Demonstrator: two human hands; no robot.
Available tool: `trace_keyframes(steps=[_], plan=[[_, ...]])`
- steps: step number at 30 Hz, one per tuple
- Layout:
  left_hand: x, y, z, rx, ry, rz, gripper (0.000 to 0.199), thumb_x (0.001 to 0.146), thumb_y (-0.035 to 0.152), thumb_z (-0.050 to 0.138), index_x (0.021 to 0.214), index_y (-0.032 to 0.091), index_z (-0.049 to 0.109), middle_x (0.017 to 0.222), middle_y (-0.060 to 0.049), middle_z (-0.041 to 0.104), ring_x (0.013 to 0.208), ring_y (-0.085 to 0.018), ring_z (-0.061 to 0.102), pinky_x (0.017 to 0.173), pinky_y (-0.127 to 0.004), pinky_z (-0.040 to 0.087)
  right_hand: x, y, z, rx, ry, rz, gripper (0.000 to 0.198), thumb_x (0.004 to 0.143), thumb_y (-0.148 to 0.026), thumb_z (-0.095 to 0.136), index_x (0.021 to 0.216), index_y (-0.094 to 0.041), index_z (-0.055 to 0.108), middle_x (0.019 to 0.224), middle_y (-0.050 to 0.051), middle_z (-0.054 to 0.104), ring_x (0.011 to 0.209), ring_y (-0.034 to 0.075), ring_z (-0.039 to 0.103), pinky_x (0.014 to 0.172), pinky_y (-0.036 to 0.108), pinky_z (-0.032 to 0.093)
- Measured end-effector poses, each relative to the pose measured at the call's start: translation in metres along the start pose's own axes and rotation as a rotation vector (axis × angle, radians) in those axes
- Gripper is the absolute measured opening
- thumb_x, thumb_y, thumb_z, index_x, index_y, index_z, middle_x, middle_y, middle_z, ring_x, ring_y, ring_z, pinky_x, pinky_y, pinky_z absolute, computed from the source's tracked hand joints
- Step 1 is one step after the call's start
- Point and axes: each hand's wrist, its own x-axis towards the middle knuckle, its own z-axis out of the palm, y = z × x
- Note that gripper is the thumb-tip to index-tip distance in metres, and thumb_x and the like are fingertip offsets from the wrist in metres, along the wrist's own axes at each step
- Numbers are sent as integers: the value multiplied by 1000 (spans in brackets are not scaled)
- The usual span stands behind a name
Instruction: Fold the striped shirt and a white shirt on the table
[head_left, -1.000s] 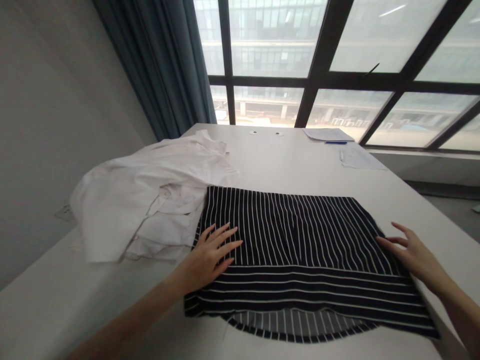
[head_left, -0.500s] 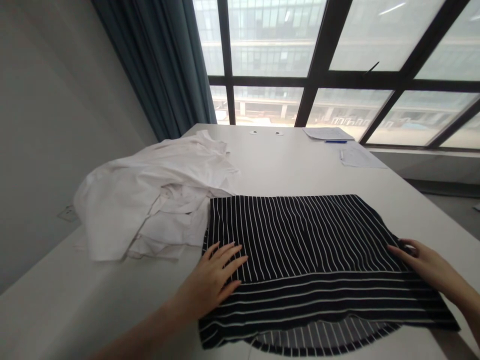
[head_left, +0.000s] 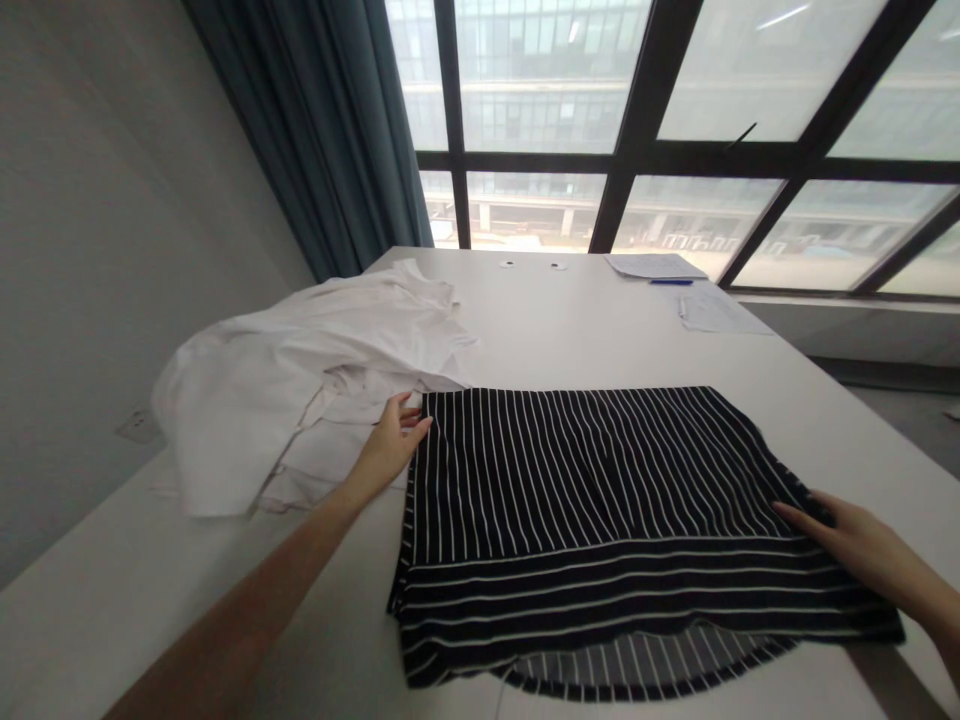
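Observation:
A black garment with white stripes (head_left: pixel 592 480) lies folded flat on the white table, a curved edge of it showing its greyish inner side at the front. At its far left corner is my left hand (head_left: pixel 390 440), fingers apart, thumb tip against the fabric's side edge. My right hand (head_left: pixel 862 545) grips the right side edge, thumb on top and the other fingers tucked out of sight beneath the cloth.
A heap of white cloth (head_left: pixel 300 370) lies to the left, touching the striped garment's far corner. Papers (head_left: pixel 656 266) and a blue pen (head_left: pixel 671 282) rest near the table's far right edge. A dark curtain (head_left: pixel 322 130) and windows stand behind.
My left hand has moved from on top of the garment's left part up to its far left corner. The front and left edges have shifted slightly; my right hand stays at the right edge.

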Motion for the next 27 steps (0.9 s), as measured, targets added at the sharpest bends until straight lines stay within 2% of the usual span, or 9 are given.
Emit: trace_keyframes(steps=[3, 5, 8, 14, 16, 18, 22, 24, 27], plan=[[26, 12, 5, -165, -99, -112, 53, 75, 37, 66, 119, 10, 52, 92, -10, 69, 86, -23, 66, 80, -37, 51, -3, -6, -4, 86, -85, 70, 37, 66, -60, 47, 70, -26, 59, 84, 16, 74, 85, 41, 68, 77, 48, 51], [35, 20, 7, -191, -160, -107, 40, 70, 37, 71, 100, 12, 63, 83, -8, 70, 80, -23, 66, 76, -35, 51, -4, -5, -6, 118, -91, 105, 37, 65, -61, 48, 71, -26, 60, 86, 17, 74, 89, 43, 67, 79, 49, 50], [39, 30, 7, -221, -202, -75, 30, 64, 37, 75, 80, 13, 66, 78, -6, 69, 77, -21, 63, 72, -30, 48, -5, 2, -6, 164, -85, 121, 37, 63, -61, 51, 69, -26, 61, 84, 16, 74, 89, 43, 67, 79, 49, 50], [41, 39, -1, -391, -249, -115, 32, 76, 41, 60, 97, 17, 62, 77, -2, 64, 65, -14, 58, 55, -23, 44, -5, 11, -3, 183, -78, 113, 36, 64, -63, 53, 66, -27, 61, 78, 14, 74, 85, 43, 67, 77, 50, 50], [42, 37, -6, -456, -299, -157, 35, 71, 30, 59, 103, 17, 62, 80, -3, 66, 66, -14, 59, 56, -23, 46, -5, 11, -2, 168, -63, 109, 38, 64, -64, 52, 68, -27, 61, 80, 15, 74, 86, 43, 67, 78, 50, 50], [42, 33, -10, -490, -373, -180, 48, 62, 17, 59, 110, 18, 61, 84, -3, 67, 69, -14, 61, 59, -23, 47, -5, 12, 0, 157, -25, 109, 40, 63, -66, 52, 71, -27, 61, 83, 15, 74, 88, 44, 67, 79, 50, 50], [42, 27, -10, -404, -500, -107, 64, 56, 10, 60, 119, 22, 60, 96, -3, 71, 78, -16, 65, 64, -24, 51, -5, 13, 1, 141, -1, 121, 44, 63, -68, 51, 72, -27, 62, 81, 14, 74, 87, 43, 67, 78, 50, 50], [45, 24, -5, -349, -424, -45, 58, 58, 13, 62, 115, 19, 61, 96, -4, 72, 81, -18, 67, 69, -27, 53, -6, 13, 1, 139, -16, 119, 43, 64, -67, 50, 71, -27, 62, 76, 12, 74, 82, 42, 68, 75, 50, 50], [50, 21, 3, -252, -196, 11, 34, 58, 15, 61, 92, 15, 67, 83, -4, 73, 77, -19, 67, 71, -27, 53, -6, 14, 1, 132, -41, 104, 43, 66, -67, 48, 72, -27, 63, 72, 10, 73, 78, 40, 68, 73, 48, 50]])
